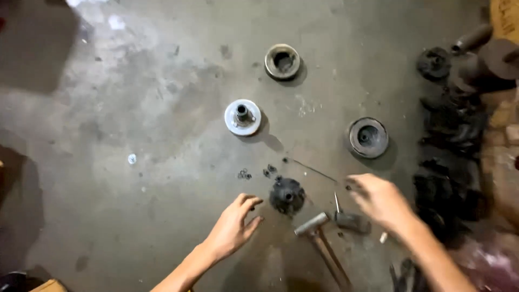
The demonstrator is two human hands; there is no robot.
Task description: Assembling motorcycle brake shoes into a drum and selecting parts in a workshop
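Observation:
On a stained concrete floor, my left hand (233, 225) hovers with fingers spread, just left of a dark round hub part (287, 196); it holds nothing. My right hand (380, 199) reaches in from the right, fingers loosely curled and empty, above a small tool with a grey handle (350, 220). A hammer (313, 224) with a wooden handle lies between my hands. Small nuts (244, 174) lie scattered just above the hub part.
A silver flanged disc (243, 117), a metal ring housing (282, 61) and a dark round housing (367, 137) sit farther out. A thin rod (313, 170) lies near the nuts. A heap of black greasy parts (451, 130) lines the right side.

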